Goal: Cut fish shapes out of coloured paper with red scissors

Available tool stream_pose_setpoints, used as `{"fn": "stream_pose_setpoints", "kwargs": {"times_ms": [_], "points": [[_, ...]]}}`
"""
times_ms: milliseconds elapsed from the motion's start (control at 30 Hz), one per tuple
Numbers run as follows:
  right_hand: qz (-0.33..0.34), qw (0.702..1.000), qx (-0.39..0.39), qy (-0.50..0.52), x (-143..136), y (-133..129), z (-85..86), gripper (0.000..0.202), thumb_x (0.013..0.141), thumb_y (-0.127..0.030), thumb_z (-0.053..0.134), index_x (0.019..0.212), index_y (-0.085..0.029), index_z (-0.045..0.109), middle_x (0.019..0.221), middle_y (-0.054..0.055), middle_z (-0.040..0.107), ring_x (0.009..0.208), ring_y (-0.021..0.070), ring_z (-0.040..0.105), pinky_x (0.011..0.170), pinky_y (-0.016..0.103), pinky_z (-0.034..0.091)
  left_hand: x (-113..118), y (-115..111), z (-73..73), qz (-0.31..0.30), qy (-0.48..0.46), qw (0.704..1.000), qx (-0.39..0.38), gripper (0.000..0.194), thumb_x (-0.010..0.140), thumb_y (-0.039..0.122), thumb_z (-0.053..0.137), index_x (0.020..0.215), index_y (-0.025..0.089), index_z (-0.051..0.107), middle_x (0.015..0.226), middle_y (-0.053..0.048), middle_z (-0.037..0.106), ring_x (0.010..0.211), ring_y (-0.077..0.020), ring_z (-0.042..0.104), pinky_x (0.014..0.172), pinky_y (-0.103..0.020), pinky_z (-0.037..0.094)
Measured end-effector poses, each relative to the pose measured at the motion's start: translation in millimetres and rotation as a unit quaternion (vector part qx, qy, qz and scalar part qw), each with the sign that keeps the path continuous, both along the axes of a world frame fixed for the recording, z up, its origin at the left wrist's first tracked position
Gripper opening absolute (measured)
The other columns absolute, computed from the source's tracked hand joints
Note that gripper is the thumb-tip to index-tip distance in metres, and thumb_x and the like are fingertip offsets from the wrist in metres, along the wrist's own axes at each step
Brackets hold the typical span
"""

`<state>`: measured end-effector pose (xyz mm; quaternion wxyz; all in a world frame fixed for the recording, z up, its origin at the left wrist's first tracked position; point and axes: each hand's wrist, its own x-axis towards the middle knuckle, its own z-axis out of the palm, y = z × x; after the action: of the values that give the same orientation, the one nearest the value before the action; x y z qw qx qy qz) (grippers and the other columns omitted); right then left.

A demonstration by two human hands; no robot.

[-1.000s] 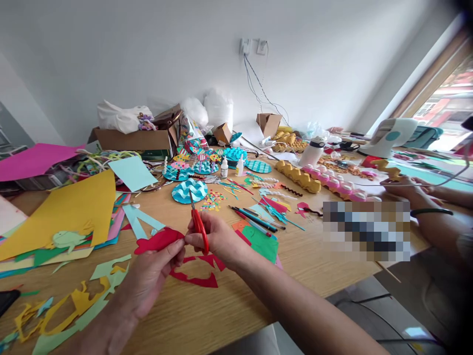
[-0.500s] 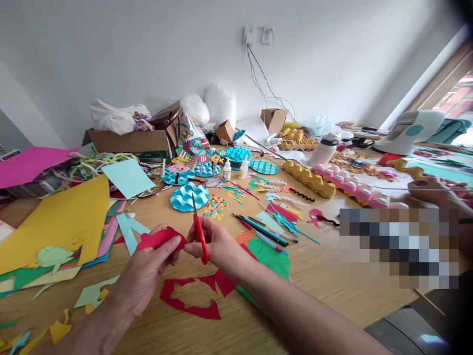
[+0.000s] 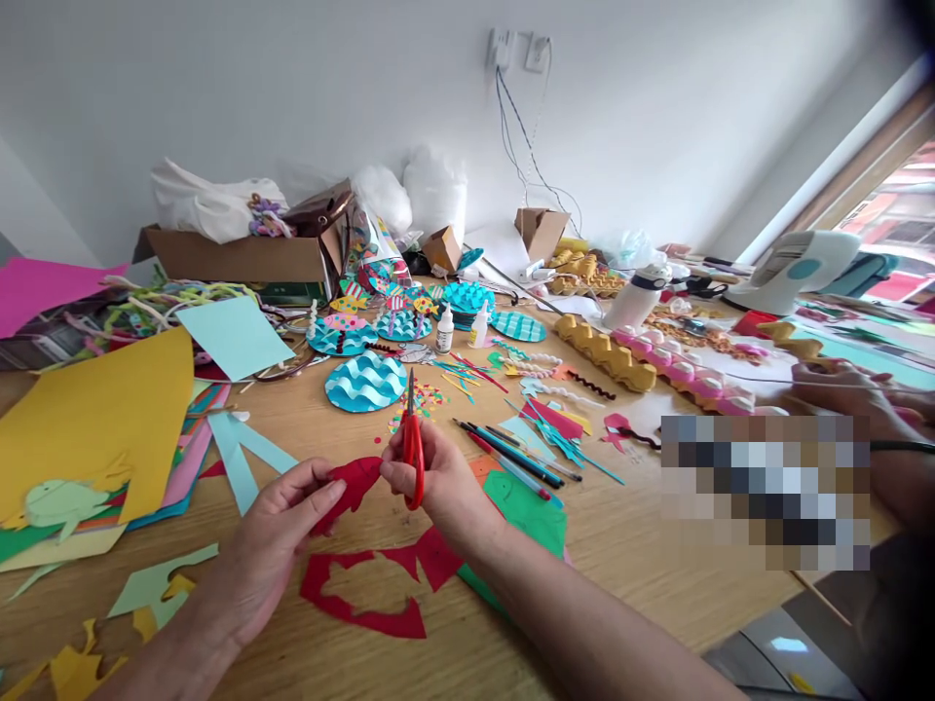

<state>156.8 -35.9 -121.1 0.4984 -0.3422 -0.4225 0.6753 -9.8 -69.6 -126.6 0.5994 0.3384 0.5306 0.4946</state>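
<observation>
Grips red paper (image 3: pixel 352 485) in left hand (image 3: pixel 292 506), scissors (image 3: pixel 413 460) in right hand (image 3: pixel 447 479), toward near edge of table (image 3: pixel 620 545); seems mid-trim (needs steady turning).

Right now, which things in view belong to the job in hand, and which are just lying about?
In the job:
- red cutout, held in the left hand
- scissors, held in the right hand
- red offcut, on the table below the hands

Seemingly just lying about:
- pens
- white bottle
- yellow egg carton
- long box
</observation>
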Motion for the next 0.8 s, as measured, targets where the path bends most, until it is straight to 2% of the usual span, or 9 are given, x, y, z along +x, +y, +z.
{"fn": "stream_pose_setpoints", "kwargs": {"times_ms": [267, 400, 567, 700, 800], "points": [[-0.050, 0.998, 0.016, -0.019, 5.2, 6.9, 0.6, 0.027, 0.058, -0.023, 0.074, 0.074, -0.021, 0.052, 0.063, -0.006, 0.059, 0.052, 0.0099, 0.047, 0.051, 0.022, 0.039, 2.4, -0.4, 5.2, 0.031, -0.051, 0.998, -0.014, 0.027, 0.053, 0.031, 0.089, 0.073, 0.022, 0.073, 0.074, 0.002, 0.077, 0.066, -0.0156, 0.066, 0.060, -0.023, 0.052], [-0.013, 0.999, 0.013, -0.026, 7.2, 8.7, -1.5, 0.031, 0.057, -0.021, 0.078, 0.074, -0.020, 0.052, 0.070, -0.004, 0.062, 0.058, 0.0108, 0.050, 0.054, 0.022, 0.039, -0.3, 1.5, 1.6, 0.049, -0.052, 0.997, 0.000, 0.030, 0.052, 0.032, 0.090, 0.074, 0.021, 0.072, 0.071, 0.003, 0.076, 0.063, -0.0145, 0.064, 0.060, -0.023, 0.051], [0.046, 0.999, 0.006, -0.028, 4.9, 6.0, -4.3, 0.039, 0.053, -0.019, 0.084, 0.075, -0.020, 0.052, 0.071, -0.004, 0.060, 0.063, 0.0119, 0.053, 0.058, 0.022, 0.043, 1.5, 1.1, -4.4, 0.033, 0.008, 0.999, 0.021, 0.024, 0.060, 0.036, 0.085, 0.073, 0.021, 0.071, 0.067, 0.003, 0.071, 0.063, -0.0129, 0.057, 0.058, -0.020, 0.045], [0.035, 0.997, 0.019, -0.066, 3.9, 4.2, -3.6, 0.039, 0.051, -0.022, 0.085, 0.075, -0.021, 0.054, 0.070, -0.005, 0.056, 0.063, 0.0120, 0.053, 0.055, 0.022, 0.043, 7.0, -1.8, -7.1, -0.008, 0.059, 0.997, 0.050, 0.023, 0.062, 0.039, 0.082, 0.069, 0.021, 0.069, 0.064, 0.003, 0.066, 0.064, -0.0142, 0.054, 0.059, -0.021, 0.044], [0.012, 0.996, 0.035, -0.084, 5.8, 5.3, -1.5, 0.037, 0.053, -0.025, 0.083, 0.075, -0.021, 0.053, 0.071, -0.005, 0.056, 0.061, 0.0117, 0.053, 0.053, 0.022, 0.043, 4.5, -1.6, -4.5, -0.046, 0.119, 0.988, 0.088, 0.019, 0.071, 0.042, 0.074, 0.073, 0.023, 0.070, 0.062, 0.003, 0.062, 0.061, -0.0155, 0.051, 0.056, -0.022, 0.042]]}}
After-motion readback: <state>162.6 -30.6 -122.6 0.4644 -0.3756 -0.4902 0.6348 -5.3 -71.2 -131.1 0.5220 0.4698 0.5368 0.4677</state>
